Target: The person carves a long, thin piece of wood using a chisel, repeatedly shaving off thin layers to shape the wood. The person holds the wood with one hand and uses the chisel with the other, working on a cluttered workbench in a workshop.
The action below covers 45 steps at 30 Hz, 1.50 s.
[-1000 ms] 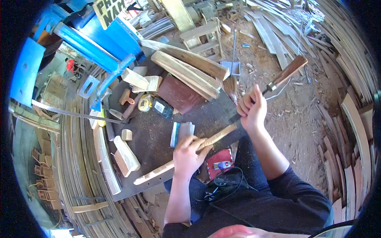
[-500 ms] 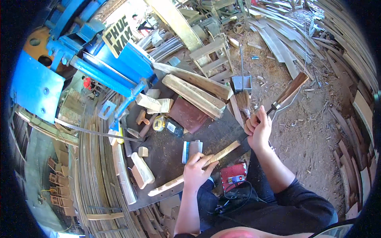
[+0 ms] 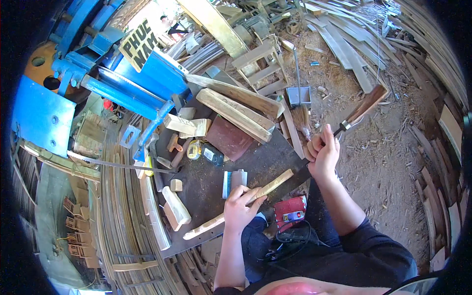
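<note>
Bright daylight (image 3: pixel 156 12) is glowing at eleven o'clock, loose planks (image 3: pixel 351 56) are lying at two on brown floor (image 3: pixel 388 152), wooden chairs (image 3: pixel 78 238) are standing at eight

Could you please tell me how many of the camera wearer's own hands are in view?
2. The left hand holds the pale wooden strip near the edge of the table; the right hand, farther right, grips the wooden-handled tool. Neither is hidden.

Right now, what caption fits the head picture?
At a dark table, the left hand holds a wooden stick, the right hand a tool.
</note>
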Tool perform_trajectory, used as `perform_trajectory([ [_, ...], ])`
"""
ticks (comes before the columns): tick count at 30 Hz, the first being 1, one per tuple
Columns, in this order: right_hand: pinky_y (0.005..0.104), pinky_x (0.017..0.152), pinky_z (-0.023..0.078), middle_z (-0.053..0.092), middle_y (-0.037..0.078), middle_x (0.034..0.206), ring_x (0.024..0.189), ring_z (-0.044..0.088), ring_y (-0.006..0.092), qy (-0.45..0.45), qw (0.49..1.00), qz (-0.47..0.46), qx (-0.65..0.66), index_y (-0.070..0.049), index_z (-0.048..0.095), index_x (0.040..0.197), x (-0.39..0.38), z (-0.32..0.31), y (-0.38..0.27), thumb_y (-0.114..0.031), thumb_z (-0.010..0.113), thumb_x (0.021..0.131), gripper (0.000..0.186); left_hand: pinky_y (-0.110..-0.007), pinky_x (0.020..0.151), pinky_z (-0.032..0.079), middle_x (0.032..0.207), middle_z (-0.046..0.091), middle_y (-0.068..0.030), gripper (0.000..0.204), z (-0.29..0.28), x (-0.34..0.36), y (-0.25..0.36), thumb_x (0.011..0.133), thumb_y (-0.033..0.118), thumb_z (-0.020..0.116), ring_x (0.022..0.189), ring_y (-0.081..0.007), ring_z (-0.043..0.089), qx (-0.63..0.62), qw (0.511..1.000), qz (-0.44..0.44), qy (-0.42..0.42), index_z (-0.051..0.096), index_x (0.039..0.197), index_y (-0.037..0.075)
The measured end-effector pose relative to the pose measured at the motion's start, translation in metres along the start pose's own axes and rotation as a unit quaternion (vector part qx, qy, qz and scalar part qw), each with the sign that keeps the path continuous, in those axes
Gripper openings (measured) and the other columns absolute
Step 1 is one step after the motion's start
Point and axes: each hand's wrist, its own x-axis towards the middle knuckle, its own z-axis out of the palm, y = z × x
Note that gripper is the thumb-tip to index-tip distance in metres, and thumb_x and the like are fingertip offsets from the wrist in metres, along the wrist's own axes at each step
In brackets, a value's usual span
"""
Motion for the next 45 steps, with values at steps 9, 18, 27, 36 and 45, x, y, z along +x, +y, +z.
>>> perform_trajectory([
  [9, 0.0271, 0.036, 0.018, 0.029, -0.003, 0.052, 0.039, 0.025, 0.009, -0.029, 0.999, 0.009, 0.011, -0.015, 0.033, 0.064, -0.005, -0.003, 0.008, -0.04, 0.052, 0.099, 0.047, -0.033, 0.061, 0.05, 0.076, 0.059, -0.0052, 0.026, -0.003, -0.001, 0.001, 0.073, 0.02, 0.082, 0.066, -0.021, 0.061, 0.004, 1.0, 0.008, 0.005, 0.075, 0.094, 0.007],
  [18, 0.0272, 0.037, 0.019, 0.029, -0.003, 0.051, 0.039, 0.025, 0.0097, -0.037, 0.999, 0.003, 0.024, -0.014, 0.032, 0.064, -0.003, 0.0, 0.016, -0.04, 0.053, 0.099, 0.048, -0.032, 0.061, 0.051, 0.077, 0.061, -0.0046, 0.026, 0.001, 0.006, -0.002, 0.072, 0.019, 0.083, 0.067, -0.0197, 0.063, 0.027, 0.999, 0.032, 0.018, 0.075, 0.094, 0.009],
  [27, 0.0272, 0.04, 0.018, 0.027, -0.004, 0.055, 0.044, 0.024, 0.0087, -0.063, 0.998, -0.008, 0.002, -0.017, 0.033, 0.065, -0.014, -0.002, 0.023, -0.041, 0.047, 0.101, 0.045, -0.035, 0.071, 0.054, 0.087, 0.061, -0.0037, 0.026, -0.008, -0.004, -0.011, 0.08, 0.035, 0.075, 0.081, -0.0222, 0.063, 0.016, 0.999, 0.033, 0.012, 0.075, 0.092, 0.012],
  [36, 0.026, 0.039, 0.019, 0.024, -0.005, 0.054, 0.042, 0.02, 0.0061, -0.1, 0.995, -0.001, -0.013, -0.018, 0.031, 0.066, -0.043, 0.006, 0.041, -0.037, 0.046, 0.102, 0.044, -0.036, 0.073, 0.054, 0.085, 0.058, -0.002, 0.023, -0.006, -0.021, -0.017, 0.08, 0.034, 0.073, 0.08, -0.0228, 0.062, 0.047, 0.994, 0.07, 0.07, 0.072, 0.09, 0.013],
  [45, 0.0287, 0.042, 0.019, 0.023, -0.004, 0.053, 0.044, 0.022, 0.0105, -0.105, 0.993, 0.035, -0.045, -0.018, 0.031, 0.063, -0.025, 0.001, 0.043, -0.042, 0.05, 0.099, 0.047, -0.036, 0.082, 0.053, 0.09, 0.061, -0.0023, 0.029, 0.001, -0.022, -0.024, 0.082, 0.042, 0.07, 0.089, -0.0213, 0.064, 0.07, 0.994, 0.046, 0.063, 0.073, 0.096, 0.016],
])
